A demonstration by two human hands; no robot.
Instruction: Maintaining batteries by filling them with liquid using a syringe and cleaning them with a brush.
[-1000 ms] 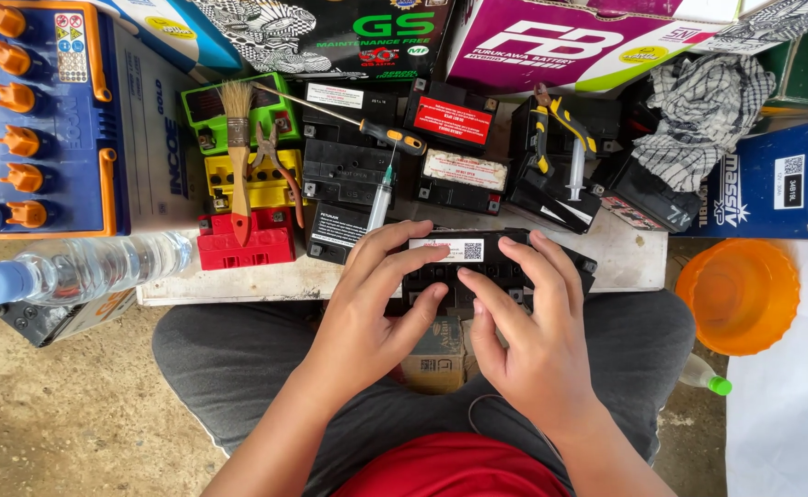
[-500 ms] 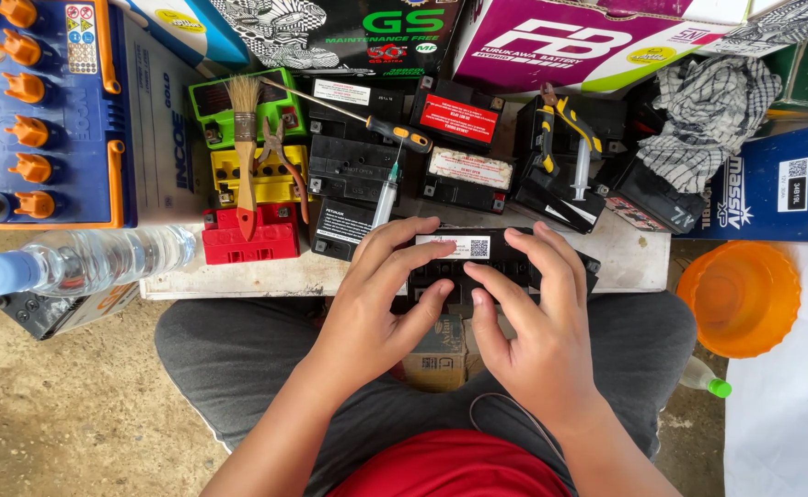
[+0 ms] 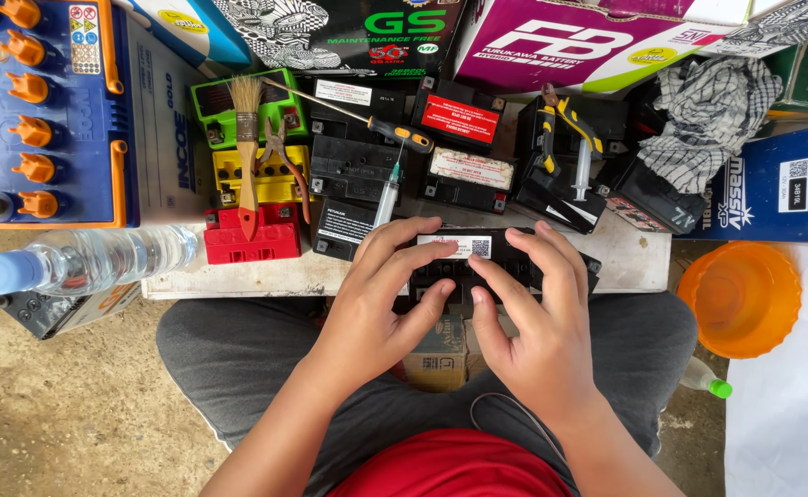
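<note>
Head view, looking straight down at a seated person's lap and a low white desk [image 3: 625, 262] crammed with stuff.

Both hands are on a small black battery [image 3: 464, 267] sitting at the near edge of the desk, right in the middle. The left hand [image 3: 376, 308] wraps over its left end, fingers spread across the top and thumb pressing on the near side. The right hand [image 3: 537, 317] does the same on the right end, thumb down on the top. So neither hand is clenched, both are clamped loosely around the battery, more pressing than lifting as far as I can tell.

My guess on handling: it's a rigid plastic case, dense and heavy for its size, smooth sides, so grab it by both ends like this and keep it level. Terminals aren't visible under the fingers.

Around it: a syringe [image 3: 388, 198] lies just past the left fingers, a screwdriver [image 3: 367, 120] runs diagonally farther back, and a brush [image 3: 248, 147] lies over the green, yellow and red batteries to the left. Pliers [image 3: 556, 129] sit on more black batteries on the far right. Far left there's a big blue battery [image 3: 50, 110] with orange caps, and a water bottle [image 3: 82, 258] lies on its side near it. An orange bowl [image 3: 740, 299] sits on the right, and a checked rag [image 3: 712, 115] is far right.
</note>
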